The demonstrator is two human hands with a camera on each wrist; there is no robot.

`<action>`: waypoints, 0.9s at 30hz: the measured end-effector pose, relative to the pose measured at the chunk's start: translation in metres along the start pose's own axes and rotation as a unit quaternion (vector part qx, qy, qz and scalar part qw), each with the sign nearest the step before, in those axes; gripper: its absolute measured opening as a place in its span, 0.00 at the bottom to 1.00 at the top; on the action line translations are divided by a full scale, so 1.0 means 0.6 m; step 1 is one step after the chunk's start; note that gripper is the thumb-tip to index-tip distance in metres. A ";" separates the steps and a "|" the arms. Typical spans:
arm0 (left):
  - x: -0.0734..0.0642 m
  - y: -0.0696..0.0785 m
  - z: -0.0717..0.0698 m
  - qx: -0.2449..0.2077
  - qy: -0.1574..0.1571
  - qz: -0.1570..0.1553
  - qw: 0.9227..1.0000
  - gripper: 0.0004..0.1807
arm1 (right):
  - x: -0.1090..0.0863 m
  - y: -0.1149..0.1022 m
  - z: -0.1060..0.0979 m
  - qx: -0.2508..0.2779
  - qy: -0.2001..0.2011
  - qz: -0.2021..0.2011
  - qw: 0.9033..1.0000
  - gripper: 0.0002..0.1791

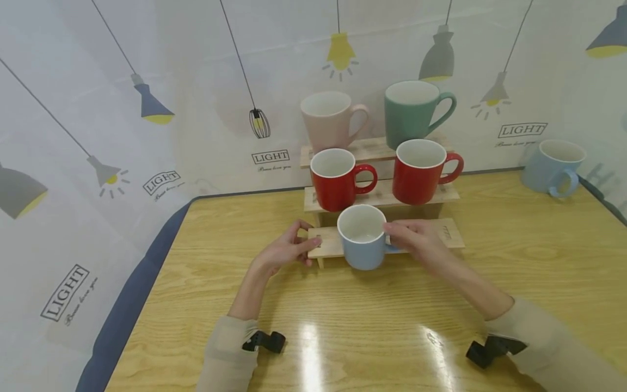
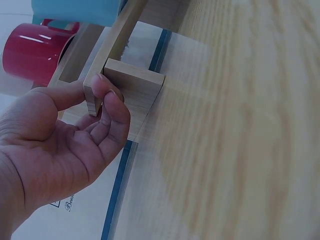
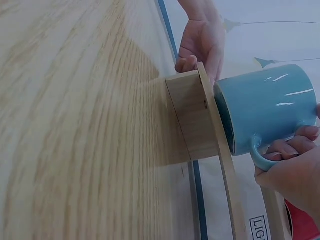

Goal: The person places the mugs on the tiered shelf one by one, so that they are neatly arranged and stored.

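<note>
A light blue mug (image 1: 364, 251) stands at the lowest step of a tiered wooden rack (image 1: 330, 243), left of the step's middle. My right hand (image 1: 416, 239) grips this mug by its handle; in the right wrist view the fingers (image 3: 295, 145) curl through the handle, and the mug's base is at the step board. My left hand (image 1: 286, 247) pinches the left end of the lowest step, thumb on top and fingers beneath, as the left wrist view (image 2: 75, 135) of that hand shows.
Two red mugs (image 1: 334, 182) stand on the middle step. On the top step are a pink mug (image 1: 325, 122) and a green mug (image 1: 409, 117). Another light blue mug (image 1: 551, 166) is on the table (image 1: 529, 245) at the far right. A printed cloth (image 1: 196, 109) hangs behind.
</note>
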State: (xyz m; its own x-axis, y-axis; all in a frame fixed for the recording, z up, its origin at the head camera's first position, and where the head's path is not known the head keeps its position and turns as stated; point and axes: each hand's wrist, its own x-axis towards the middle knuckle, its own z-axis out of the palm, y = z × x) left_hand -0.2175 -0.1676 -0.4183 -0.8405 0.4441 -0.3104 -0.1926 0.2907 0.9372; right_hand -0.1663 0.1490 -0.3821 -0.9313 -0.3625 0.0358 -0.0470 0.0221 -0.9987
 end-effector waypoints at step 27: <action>0.000 0.000 -0.002 -0.002 -0.005 -0.004 1.000 0.25 | 0.055 0.025 0.034 0.081 -0.052 -0.041 0.994 0.20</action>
State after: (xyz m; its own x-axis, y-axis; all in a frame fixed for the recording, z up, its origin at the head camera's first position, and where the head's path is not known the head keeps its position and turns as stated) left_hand -0.2182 -0.1684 -0.4182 -0.8338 0.4507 -0.3187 -0.2008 0.2901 0.9357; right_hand -0.1902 0.1183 -0.3967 -0.8839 -0.4515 0.1222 -0.0548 -0.1595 -0.9857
